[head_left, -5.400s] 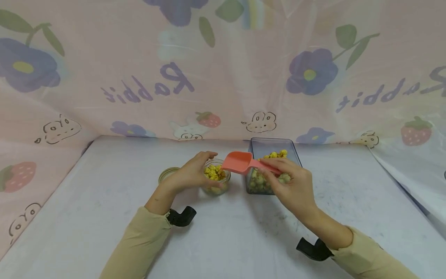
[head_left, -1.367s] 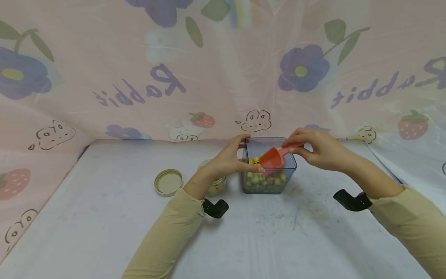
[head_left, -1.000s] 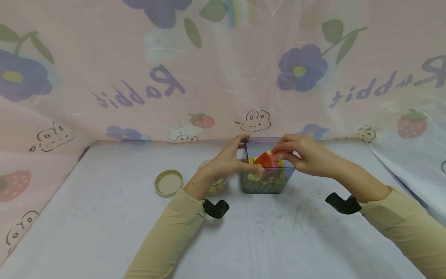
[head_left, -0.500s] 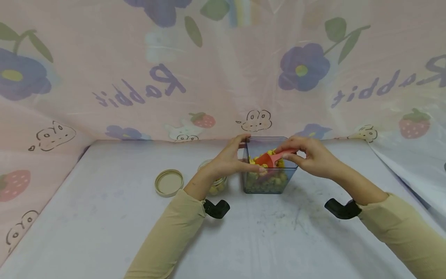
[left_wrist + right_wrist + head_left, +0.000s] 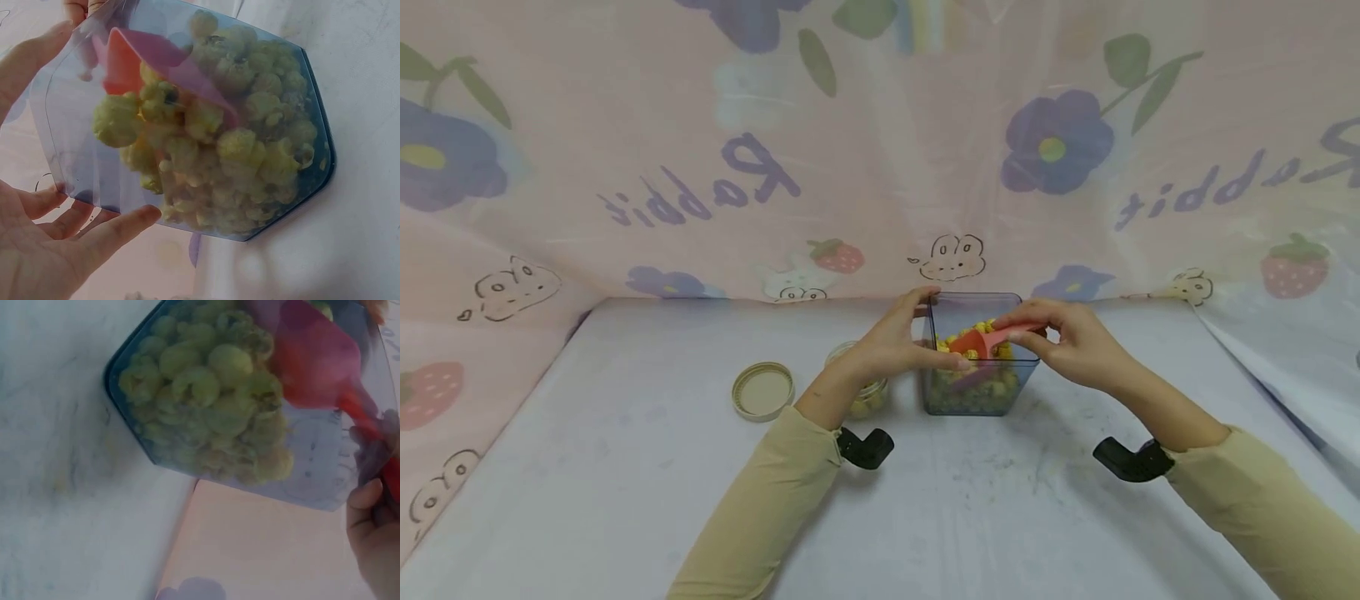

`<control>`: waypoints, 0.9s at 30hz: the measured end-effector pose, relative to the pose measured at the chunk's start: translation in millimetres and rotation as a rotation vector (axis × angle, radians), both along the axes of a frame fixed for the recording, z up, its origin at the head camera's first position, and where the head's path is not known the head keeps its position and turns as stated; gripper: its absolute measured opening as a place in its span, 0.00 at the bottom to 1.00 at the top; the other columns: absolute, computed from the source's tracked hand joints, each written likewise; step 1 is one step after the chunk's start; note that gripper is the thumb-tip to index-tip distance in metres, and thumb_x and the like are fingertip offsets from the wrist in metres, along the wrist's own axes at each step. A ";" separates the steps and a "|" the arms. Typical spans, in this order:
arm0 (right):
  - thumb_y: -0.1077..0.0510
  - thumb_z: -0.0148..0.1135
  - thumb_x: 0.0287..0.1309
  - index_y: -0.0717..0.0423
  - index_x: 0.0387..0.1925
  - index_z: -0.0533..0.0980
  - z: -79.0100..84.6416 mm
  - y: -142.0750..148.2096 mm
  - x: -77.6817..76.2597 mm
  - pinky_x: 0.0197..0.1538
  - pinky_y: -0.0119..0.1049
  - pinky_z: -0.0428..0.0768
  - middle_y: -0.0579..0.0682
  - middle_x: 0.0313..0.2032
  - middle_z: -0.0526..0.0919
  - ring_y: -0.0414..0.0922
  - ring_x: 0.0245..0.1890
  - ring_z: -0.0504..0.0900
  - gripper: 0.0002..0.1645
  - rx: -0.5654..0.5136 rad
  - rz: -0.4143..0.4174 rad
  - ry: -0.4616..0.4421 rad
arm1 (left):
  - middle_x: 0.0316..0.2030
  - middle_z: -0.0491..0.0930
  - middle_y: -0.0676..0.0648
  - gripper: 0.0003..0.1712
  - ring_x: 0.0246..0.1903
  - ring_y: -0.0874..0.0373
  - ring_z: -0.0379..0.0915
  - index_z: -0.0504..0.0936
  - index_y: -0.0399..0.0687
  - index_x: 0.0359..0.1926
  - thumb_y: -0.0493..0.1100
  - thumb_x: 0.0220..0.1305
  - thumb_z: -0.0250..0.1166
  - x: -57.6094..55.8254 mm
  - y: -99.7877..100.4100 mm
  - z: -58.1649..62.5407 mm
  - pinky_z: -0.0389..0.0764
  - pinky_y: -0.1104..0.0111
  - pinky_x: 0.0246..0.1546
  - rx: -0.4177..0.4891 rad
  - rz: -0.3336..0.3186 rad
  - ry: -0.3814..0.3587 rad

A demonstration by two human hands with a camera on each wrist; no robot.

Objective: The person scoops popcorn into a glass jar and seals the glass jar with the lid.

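A clear bluish plastic box [image 5: 973, 308] with yellow popcorn [image 5: 977, 396] stands on the table. My left hand [image 5: 895, 340] holds its left side, thumb across the front and fingers toward the back corner. Between the thumb and fingers of my right hand [image 5: 1078, 342] is the handle of a coral-pink scoop [image 5: 977, 342]. Through the box wall, the left wrist view shows the scoop's blade [image 5: 165, 59] dug in among the popcorn [image 5: 240, 150]. From the other side, the right wrist view shows the scoop [image 5: 319, 362] tilted beside the popcorn [image 5: 206, 387].
Left of the box stands a glass jar [image 5: 868, 406] with popcorn in it, partly hidden behind my left forearm. Farther left a round lid [image 5: 763, 392] lies on the white table [image 5: 625, 467]. A printed pink curtain [image 5: 865, 150] hangs behind the table.
Earlier my left hand was at the jar and the scoop was beside the jar's mouth. Both hands moved right to the box, and the scoop went down into the popcorn. Lately little moves.
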State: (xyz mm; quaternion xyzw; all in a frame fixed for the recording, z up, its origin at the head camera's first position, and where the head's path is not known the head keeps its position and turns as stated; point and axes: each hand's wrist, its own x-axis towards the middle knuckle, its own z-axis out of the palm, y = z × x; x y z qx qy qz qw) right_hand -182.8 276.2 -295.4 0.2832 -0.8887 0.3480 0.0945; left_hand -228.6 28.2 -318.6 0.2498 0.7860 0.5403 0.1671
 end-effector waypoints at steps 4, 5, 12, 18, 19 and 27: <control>0.68 0.62 0.59 0.57 0.44 0.82 -0.7 0.8 -0.9 0.26 0.29 0.71 0.48 0.36 0.82 0.38 0.28 0.75 0.12 -0.016 0.006 -0.031 | 0.71 0.53 0.49 0.58 0.69 0.54 0.54 0.53 0.55 0.72 0.46 0.44 0.79 0.5 -0.5 -0.4 0.74 0.62 0.59 0.008 0.006 -0.009; 0.68 0.62 0.59 0.57 0.44 0.82 -0.7 1.9 -0.4 0.26 0.29 0.71 0.48 0.37 0.82 0.37 0.28 0.75 0.12 -0.019 -0.001 -0.046 | 0.71 0.53 0.48 0.58 0.69 0.54 0.53 0.53 0.55 0.72 0.46 0.44 0.79 0.6 -0.4 -0.8 0.74 0.62 0.59 0.006 0.003 -0.011; 0.63 0.60 0.63 0.55 0.48 0.82 0.5 4.0 0.7 0.24 0.32 0.69 0.45 0.39 0.81 0.38 0.30 0.73 0.13 -0.046 -0.038 -0.089 | 0.71 0.53 0.49 0.59 0.69 0.53 0.53 0.52 0.57 0.72 0.49 0.44 0.79 0.4 0.2 -3.1 0.73 0.61 0.60 -0.006 0.009 -0.003; 0.64 0.60 0.63 0.59 0.47 0.81 -3.7 4.0 4.1 0.23 0.32 0.67 0.37 0.40 0.80 0.32 0.34 0.73 0.12 -0.107 -0.057 -0.121 | 0.71 0.53 0.48 0.59 0.69 0.52 0.54 0.52 0.56 0.72 0.48 0.43 0.79 0.4 0.7 -2.1 0.73 0.61 0.60 -0.004 0.004 0.005; 0.63 0.59 0.63 0.60 0.48 0.81 -4.4 4.6 5.5 0.23 0.31 0.68 0.36 0.42 0.80 0.31 0.36 0.74 0.13 -0.128 -0.072 -0.137 | 0.71 0.53 0.49 0.60 0.69 0.53 0.54 0.52 0.56 0.72 0.49 0.43 0.79 0.5 0.7 -1.7 0.73 0.61 0.60 -0.010 0.005 0.005; 0.59 0.58 0.65 0.63 0.51 0.78 -9.4 6.8 12.2 0.38 0.20 0.78 0.34 0.50 0.76 0.32 0.42 0.78 0.16 -0.228 -0.176 -0.221 | 0.70 0.54 0.51 0.59 0.69 0.53 0.54 0.52 0.58 0.73 0.51 0.44 0.78 0.3 -1.0 1.3 0.66 0.55 0.65 -0.047 0.014 0.024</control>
